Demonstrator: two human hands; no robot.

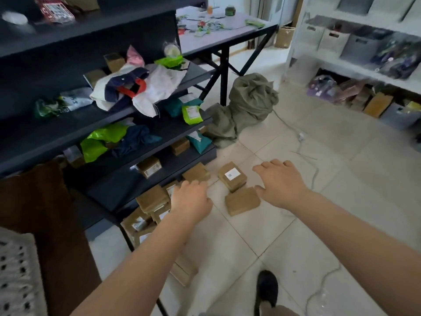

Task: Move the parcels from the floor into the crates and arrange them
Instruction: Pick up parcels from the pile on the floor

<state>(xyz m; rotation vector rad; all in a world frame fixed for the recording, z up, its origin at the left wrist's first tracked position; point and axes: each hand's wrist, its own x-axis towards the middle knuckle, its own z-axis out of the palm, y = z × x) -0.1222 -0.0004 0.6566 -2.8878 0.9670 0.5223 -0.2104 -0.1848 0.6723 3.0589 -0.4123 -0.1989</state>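
Parcels (232, 176) lie on the floor (296, 224), none picked up; left hand (191, 198) and right hand (281, 182) reach down, fingers apart, empty. Work looks barely begun.

Parcels (232, 176) lie on floor (319, 201), right of shelves (114, 124).

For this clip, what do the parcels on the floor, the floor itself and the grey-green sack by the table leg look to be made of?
Parcels: brown cardboard, matte, judging by the flat faces and sharp edges; one carries a white paper label.
Floor: pale glazed tile, seen in the grout lines and soft sheen.
Sack: probably woven cloth or plastic weave; it crumples in soft folds.
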